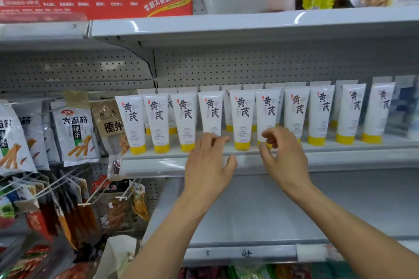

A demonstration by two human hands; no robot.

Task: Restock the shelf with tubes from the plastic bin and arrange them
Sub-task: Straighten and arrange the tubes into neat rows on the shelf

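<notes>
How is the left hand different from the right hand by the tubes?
The left hand stretches its fingers out; the right hand curls them. The left hand hides the yellow cap of the fourth front tube; the right hand sits at the sixth tube, whose cap peeks out. Both reach the same shelf.

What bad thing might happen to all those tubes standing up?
The tubes stand close together on their narrow yellow caps, so a bump from the left hand or right hand might topple one into its neighbours. They also stand near the shelf edge, so one might fall off.
</notes>
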